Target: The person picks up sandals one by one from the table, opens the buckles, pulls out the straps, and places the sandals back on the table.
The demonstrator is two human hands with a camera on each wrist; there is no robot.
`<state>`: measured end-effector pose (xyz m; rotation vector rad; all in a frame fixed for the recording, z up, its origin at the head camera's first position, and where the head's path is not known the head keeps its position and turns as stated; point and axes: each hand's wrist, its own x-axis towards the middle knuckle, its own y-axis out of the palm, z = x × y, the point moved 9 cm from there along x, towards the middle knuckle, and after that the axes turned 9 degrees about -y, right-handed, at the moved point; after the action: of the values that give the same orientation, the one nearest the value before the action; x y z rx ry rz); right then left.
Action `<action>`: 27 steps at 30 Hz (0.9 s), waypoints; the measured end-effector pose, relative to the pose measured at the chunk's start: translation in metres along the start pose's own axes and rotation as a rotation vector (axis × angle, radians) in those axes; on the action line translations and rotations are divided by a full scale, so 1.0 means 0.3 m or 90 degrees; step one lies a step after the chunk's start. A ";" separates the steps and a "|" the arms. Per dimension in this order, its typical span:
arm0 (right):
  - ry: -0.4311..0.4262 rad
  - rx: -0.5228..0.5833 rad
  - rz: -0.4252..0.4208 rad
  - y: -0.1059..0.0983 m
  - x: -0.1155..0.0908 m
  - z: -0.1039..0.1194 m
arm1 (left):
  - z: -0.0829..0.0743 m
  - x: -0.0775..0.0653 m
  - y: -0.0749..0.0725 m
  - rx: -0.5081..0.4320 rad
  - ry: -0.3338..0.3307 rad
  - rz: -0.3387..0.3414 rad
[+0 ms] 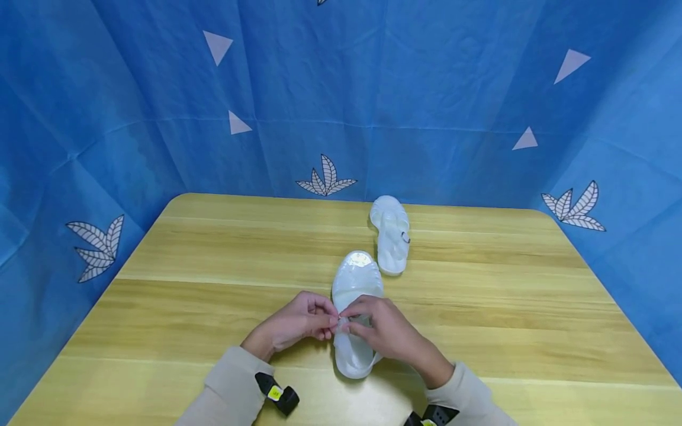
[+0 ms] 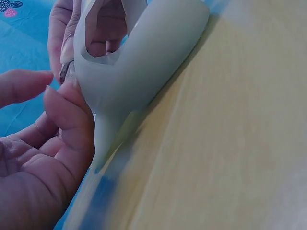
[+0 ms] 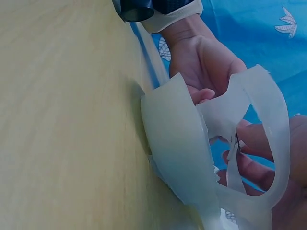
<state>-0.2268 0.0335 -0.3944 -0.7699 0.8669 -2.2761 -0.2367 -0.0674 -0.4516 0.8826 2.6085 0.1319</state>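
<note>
A translucent white sandal (image 1: 358, 273) lies on the table with its toe end pointing away from me. My left hand (image 1: 301, 320) is at its left side, pinching the ankle strap near the buckle. From the other side my right hand (image 1: 388, 331) reaches over the sandal, thumb and index finger gripping the strap at the same spot. A small metal buckle (image 2: 66, 71) shows between the fingertips in the left wrist view. In the right wrist view the strap (image 3: 278, 129) arches up from the heel; fingers partly hide the buckle there.
A second white sandal (image 1: 391, 236) with a small buckle lies farther back, slightly right of the first. Both are on a wooden table (image 1: 213, 254). A blue patterned curtain (image 1: 426, 89) hangs behind and along both sides of the table.
</note>
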 end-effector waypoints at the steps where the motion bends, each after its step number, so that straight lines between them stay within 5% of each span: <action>1: -0.003 -0.001 -0.005 -0.002 0.000 0.001 | 0.002 0.001 -0.001 0.000 -0.001 0.000; 27: -0.029 0.002 -0.079 -0.014 0.000 0.012 | 0.010 0.011 0.006 -0.036 0.009 0.030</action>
<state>-0.2257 0.0348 -0.3890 -0.8933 0.8143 -2.3569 -0.2371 -0.0640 -0.4549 0.9270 2.5851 0.2246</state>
